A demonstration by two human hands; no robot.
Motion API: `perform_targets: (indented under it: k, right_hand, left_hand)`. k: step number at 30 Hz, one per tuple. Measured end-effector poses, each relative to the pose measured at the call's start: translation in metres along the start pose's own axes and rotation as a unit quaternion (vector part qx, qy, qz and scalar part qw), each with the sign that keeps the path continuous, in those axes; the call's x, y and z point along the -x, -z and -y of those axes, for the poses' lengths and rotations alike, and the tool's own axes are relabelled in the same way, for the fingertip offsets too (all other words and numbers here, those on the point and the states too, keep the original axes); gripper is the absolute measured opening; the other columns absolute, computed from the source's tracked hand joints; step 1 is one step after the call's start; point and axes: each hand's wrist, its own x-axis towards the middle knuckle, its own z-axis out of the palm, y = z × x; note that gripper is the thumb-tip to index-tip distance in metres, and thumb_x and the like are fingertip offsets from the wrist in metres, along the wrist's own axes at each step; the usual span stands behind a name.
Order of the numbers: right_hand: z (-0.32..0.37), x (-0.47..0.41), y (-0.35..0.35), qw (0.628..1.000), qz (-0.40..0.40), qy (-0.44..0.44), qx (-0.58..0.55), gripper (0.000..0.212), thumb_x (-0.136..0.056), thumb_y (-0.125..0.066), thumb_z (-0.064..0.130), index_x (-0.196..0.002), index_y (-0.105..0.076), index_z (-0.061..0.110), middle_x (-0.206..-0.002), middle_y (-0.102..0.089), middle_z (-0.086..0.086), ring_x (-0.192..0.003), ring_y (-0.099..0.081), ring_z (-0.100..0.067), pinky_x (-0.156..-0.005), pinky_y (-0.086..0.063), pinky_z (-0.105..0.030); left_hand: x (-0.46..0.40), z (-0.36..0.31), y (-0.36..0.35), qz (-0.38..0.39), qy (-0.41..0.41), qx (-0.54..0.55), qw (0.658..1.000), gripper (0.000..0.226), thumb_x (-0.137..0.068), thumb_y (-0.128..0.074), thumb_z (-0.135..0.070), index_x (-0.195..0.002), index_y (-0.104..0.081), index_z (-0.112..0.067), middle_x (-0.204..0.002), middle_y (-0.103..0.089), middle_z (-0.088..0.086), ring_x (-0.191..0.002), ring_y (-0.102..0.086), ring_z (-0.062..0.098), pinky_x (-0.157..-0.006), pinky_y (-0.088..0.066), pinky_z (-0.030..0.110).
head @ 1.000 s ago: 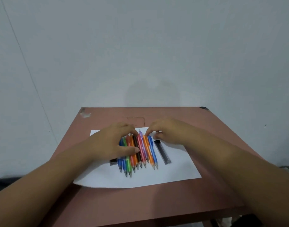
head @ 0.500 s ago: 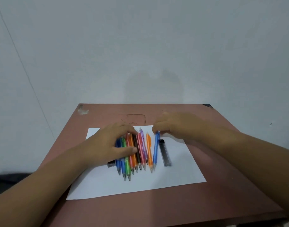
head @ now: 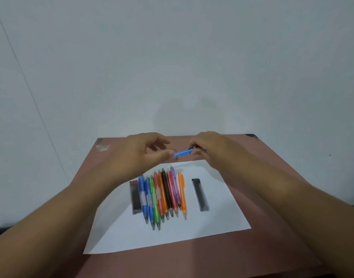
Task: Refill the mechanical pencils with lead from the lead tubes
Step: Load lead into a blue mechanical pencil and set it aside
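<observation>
The task looks barely begun: the right hand (head: 209,150) pinches one blue plastic mechanical pencil (head: 183,153) lifted between both hands, the left hand's (head: 141,155) curled fingers meeting its tip, while the remaining coloured pencils (head: 164,194) and two dark lead tubes (head: 200,194) lie untouched below them.

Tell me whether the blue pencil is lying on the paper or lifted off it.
Lifted: the blue pencil hangs above the table, held between the right hand and left hand.

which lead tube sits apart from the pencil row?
The right lead tube: bare paper separates it from the orange pencil. The left lead tube lies against the blue pencil.
</observation>
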Motion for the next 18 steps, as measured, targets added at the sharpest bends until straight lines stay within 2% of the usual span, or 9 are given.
perform_targets:
  k: [2,5,8,10,13,16,18]
  right_hand:
    - [-0.002,-0.005,-0.016,0.996,-0.053,0.002,-0.066,0.016,-0.106,-0.051,0.024,-0.113,-0.065,0.023,-0.102,-0.059,0.009,-0.099,-0.053,-0.015,-0.089,-0.047,-0.037]
    - [0.002,-0.010,-0.031,0.971,-0.145,0.000,-0.190,0.008,-0.100,-0.062,0.023,-0.100,-0.069,0.028,-0.093,-0.065,0.013,-0.088,-0.057,-0.008,-0.079,-0.051,-0.030]
    - [0.009,-0.010,-0.037,0.905,-0.205,-0.046,-0.370,0.019,-0.095,-0.071,0.019,-0.091,-0.073,0.038,-0.086,-0.072,0.016,-0.082,-0.065,-0.003,-0.072,-0.055,-0.018]
    - [0.014,-0.012,-0.040,0.856,-0.218,-0.071,-0.464,0.021,-0.093,-0.073,0.017,-0.090,-0.077,0.037,-0.087,-0.075,0.015,-0.079,-0.068,-0.002,-0.074,-0.056,-0.018]
    - [0.019,-0.020,-0.044,0.829,-0.226,-0.084,-0.505,0.020,-0.094,-0.072,0.017,-0.092,-0.079,0.035,-0.092,-0.076,0.013,-0.087,-0.071,-0.005,-0.079,-0.059,-0.024]
    - [0.019,-0.029,-0.045,0.804,-0.238,-0.090,-0.538,0.025,-0.092,-0.073,0.014,-0.090,-0.081,0.038,-0.094,-0.077,0.014,-0.088,-0.071,-0.002,-0.076,-0.056,-0.016]
    - [0.017,-0.034,-0.045,0.793,-0.250,-0.109,-0.545,0.031,-0.092,-0.073,0.012,-0.087,-0.081,0.041,-0.092,-0.077,0.014,-0.086,-0.071,-0.003,-0.076,-0.056,-0.016]
  left_hand:
    - [-0.009,-0.002,-0.001,-0.001,-0.020,-0.091,0.996,0.033,-0.087,-0.068,-0.056,-0.117,-0.065,-0.044,-0.094,-0.064,-0.028,-0.082,-0.057,-0.010,-0.065,-0.036,0.007]
    - [-0.018,0.002,-0.005,-0.009,-0.016,-0.108,0.994,0.019,-0.093,-0.069,-0.039,-0.111,-0.071,-0.040,-0.091,-0.066,-0.022,-0.081,-0.060,-0.002,-0.067,-0.043,0.013]
    - [-0.017,0.012,-0.009,-0.045,-0.008,-0.049,0.998,0.015,-0.093,-0.070,-0.032,-0.099,-0.067,-0.045,-0.086,-0.063,-0.026,-0.083,-0.060,-0.002,-0.068,-0.042,0.013]
    - [-0.015,0.019,-0.012,-0.075,-0.019,-0.016,0.997,0.019,-0.092,-0.071,-0.031,-0.098,-0.062,-0.047,-0.088,-0.062,-0.026,-0.086,-0.059,-0.003,-0.071,-0.043,0.013]
    - [-0.013,0.027,-0.020,-0.098,-0.033,0.008,0.995,0.020,-0.091,-0.071,-0.029,-0.100,-0.060,-0.044,-0.089,-0.062,-0.023,-0.088,-0.058,-0.004,-0.071,-0.043,0.013]
    - [-0.014,0.035,-0.025,-0.111,-0.033,0.005,0.993,0.019,-0.093,-0.070,-0.031,-0.100,-0.058,-0.044,-0.090,-0.060,-0.023,-0.091,-0.055,-0.005,-0.068,-0.043,0.014]
    - [-0.013,0.042,-0.027,-0.113,-0.031,-0.007,0.993,0.018,-0.093,-0.067,-0.034,-0.100,-0.057,-0.046,-0.091,-0.058,-0.024,-0.090,-0.054,-0.005,-0.068,-0.042,0.014]
